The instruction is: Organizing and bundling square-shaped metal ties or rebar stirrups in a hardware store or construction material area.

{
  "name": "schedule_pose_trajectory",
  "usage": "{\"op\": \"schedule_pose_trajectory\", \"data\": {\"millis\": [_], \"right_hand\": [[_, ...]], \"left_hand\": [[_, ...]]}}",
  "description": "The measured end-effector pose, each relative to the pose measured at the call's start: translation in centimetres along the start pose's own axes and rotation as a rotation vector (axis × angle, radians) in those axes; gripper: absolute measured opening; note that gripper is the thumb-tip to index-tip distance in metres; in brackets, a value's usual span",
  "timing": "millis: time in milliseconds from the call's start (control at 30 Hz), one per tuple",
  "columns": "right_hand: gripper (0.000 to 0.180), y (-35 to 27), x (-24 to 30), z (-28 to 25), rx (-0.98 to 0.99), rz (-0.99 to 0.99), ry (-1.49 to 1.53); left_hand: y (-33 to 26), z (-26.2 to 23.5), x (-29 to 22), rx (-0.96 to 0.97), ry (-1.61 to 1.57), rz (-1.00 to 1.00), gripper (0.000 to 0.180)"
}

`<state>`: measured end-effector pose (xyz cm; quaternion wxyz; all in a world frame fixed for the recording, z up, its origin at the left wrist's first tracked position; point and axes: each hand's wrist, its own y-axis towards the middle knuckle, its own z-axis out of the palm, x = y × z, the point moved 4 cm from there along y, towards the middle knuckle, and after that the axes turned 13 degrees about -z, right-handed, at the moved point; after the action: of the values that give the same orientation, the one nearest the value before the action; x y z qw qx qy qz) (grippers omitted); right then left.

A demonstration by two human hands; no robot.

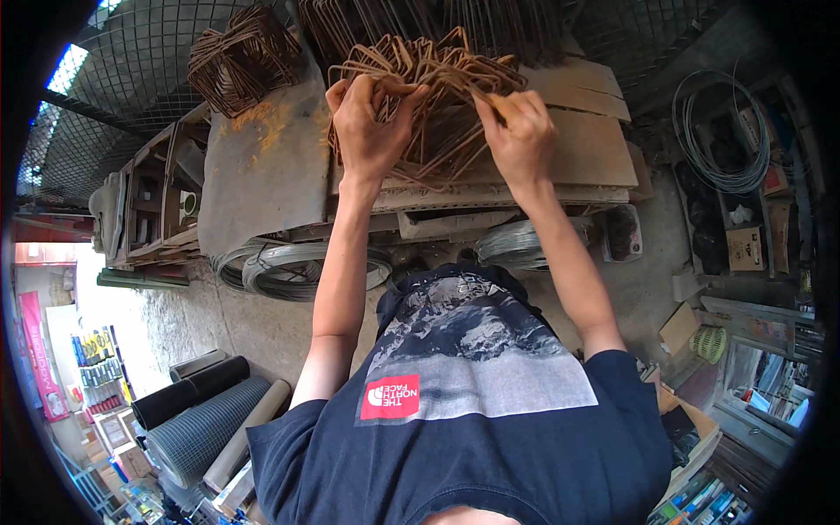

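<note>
Where the two hands meet, a bundle of rusty bent wire stirrups (429, 74) stands on a worn wooden workbench (586, 149), leaning a little and fanned at the top. The left hand (367, 122) grips the bundle's upper left corner, its fingers curled over the top loops and the thumb pressed against them. The right hand (521, 131) pinches one wire at the bundle's upper right, thumb and forefinger closed on it, the other fingers folded. Both forearms rise from the lower edge, above a dark blue shirt with a grey print.

Left of the bundle, a grey metal sheet (262, 166) with yellowish rust stains covers that end of the workbench. Beyond the sheet, further left and back from the bundle, a second stack of square stirrups (241, 57) sits on its own. Behind the bundle, more bent rods (490, 26) lean against a wire mesh panel.

Below the bundle, under the workbench edge, coils of grey wire (289, 267) lie on the concrete floor, with another coil (516, 241) just right of them. Far right of the bundle, a thin wire loop (722, 131) hangs near cluttered shelves. Well below and left of the bundle, rolls of mesh (206, 429) lie on the floor.
</note>
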<state>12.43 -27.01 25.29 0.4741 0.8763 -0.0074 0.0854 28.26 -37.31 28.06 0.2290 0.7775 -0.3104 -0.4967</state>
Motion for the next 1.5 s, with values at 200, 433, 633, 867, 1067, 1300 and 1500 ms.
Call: {"op": "schedule_pose_trajectory", "data": {"millis": [200,433,633,867,1067,1300,1500], "right_hand": [[0.045,0.7,1.7,-1.9,0.009,-0.060,0.093],[0.048,2.0,1.7,0.5,0.226,-0.164,-0.076],[0.036,4.1,0.6,1.6,0.152,-0.257,-0.035],[0.027,1.9,2.3,0.0,0.011,-0.086,0.032],[0.034,2.8,1.9,-0.8,-0.021,-0.103,0.069],[0.051,8.9,-11.2,7.1,0.474,0.293,0.227],[0.033,11.0,-9.7,11.4,0.924,0.348,0.454]], "left_hand": [[-0.1,-0.4,0.0,0.036,0.004,-0.010,0.020],[-0.3,-0.1,-0.3,0.037,0.028,0.027,0.020],[0.6,0.3,0.1,-0.060,0.019,0.109,0.022],[-0.5,-0.7,0.4,-0.072,0.087,-0.006,0.020],[-0.8,-0.8,1.0,-0.063,0.041,-0.052,0.020],[-0.5,-0.6,0.3,-0.045,0.028,-0.013,0.020],[-1.3,-1.3,0.9,-0.045,0.089,-0.041,0.020]]}}
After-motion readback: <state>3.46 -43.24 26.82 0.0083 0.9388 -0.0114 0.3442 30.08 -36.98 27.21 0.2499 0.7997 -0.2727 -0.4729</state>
